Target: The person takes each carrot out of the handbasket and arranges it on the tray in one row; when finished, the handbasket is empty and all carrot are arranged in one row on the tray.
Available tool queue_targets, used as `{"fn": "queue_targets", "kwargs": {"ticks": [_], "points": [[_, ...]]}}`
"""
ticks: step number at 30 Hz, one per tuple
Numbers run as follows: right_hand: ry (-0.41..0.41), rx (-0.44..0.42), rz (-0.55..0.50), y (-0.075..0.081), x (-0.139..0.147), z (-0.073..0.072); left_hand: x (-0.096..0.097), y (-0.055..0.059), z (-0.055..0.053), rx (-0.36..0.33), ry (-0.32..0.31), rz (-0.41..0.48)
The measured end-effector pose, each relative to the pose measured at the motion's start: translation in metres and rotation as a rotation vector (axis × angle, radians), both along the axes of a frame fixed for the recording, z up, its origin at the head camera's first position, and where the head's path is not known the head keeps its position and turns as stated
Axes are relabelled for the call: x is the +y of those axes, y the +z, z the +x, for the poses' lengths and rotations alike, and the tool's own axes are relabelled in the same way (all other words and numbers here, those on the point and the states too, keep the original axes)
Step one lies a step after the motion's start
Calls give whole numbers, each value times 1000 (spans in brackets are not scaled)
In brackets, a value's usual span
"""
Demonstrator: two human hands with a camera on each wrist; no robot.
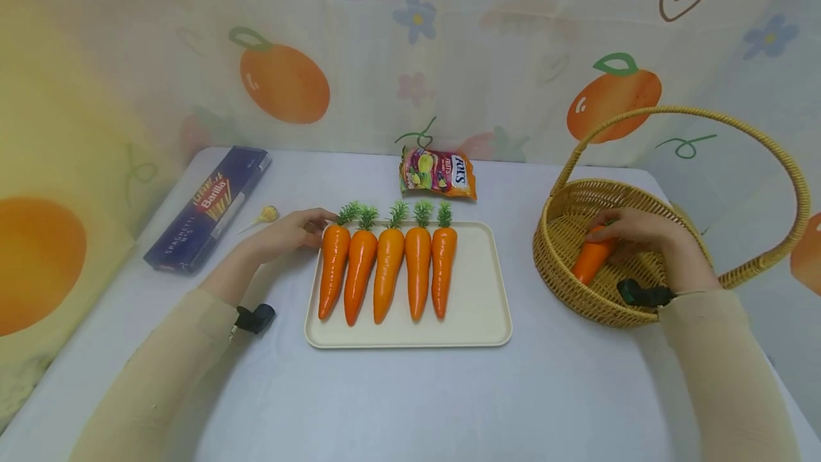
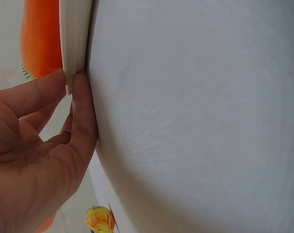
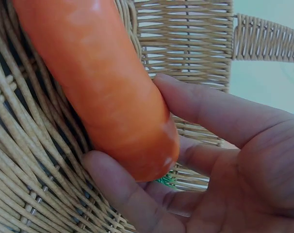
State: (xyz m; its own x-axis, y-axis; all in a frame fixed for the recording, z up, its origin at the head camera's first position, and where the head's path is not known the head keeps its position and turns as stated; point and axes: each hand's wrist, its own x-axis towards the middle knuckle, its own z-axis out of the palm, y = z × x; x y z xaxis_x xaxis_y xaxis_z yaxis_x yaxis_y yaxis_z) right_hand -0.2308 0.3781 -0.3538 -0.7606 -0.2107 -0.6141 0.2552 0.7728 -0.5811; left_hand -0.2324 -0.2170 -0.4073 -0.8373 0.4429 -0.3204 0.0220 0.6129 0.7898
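In the head view, several orange carrots point(image 1: 389, 269) with green tops lie side by side on a cream tray point(image 1: 481, 298). My left hand point(image 1: 291, 234) is at the tray's upper left edge; in the left wrist view its thumb and a finger pinch the rim point(image 2: 69, 80). At the right, my right hand point(image 1: 631, 228) reaches into a woven basket point(image 1: 545, 252) and holds another carrot point(image 1: 591, 261) by its thick end. The right wrist view shows thumb and fingers around that carrot point(image 3: 103, 92), its narrow end out of frame.
A blue spaghetti box point(image 1: 208, 209) lies at the left, with a yellow-wrapped lollipop point(image 1: 268, 214) beside it. Behind the tray is a candy bag point(image 1: 437, 173). The basket's tall handle point(image 1: 725, 116) arches up on the right. A printed curtain point(image 1: 449, 55) hangs behind the table.
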Motion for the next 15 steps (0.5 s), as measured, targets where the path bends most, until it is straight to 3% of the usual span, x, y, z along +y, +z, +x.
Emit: {"fn": "queue_targets", "kwargs": {"ticks": [11,15], "points": [[-30,15,-21,1,-1,0,1,1,1,9,-7,3],[-26,62,8,3,-1,0,1,0,1,12,-6,6]]}}
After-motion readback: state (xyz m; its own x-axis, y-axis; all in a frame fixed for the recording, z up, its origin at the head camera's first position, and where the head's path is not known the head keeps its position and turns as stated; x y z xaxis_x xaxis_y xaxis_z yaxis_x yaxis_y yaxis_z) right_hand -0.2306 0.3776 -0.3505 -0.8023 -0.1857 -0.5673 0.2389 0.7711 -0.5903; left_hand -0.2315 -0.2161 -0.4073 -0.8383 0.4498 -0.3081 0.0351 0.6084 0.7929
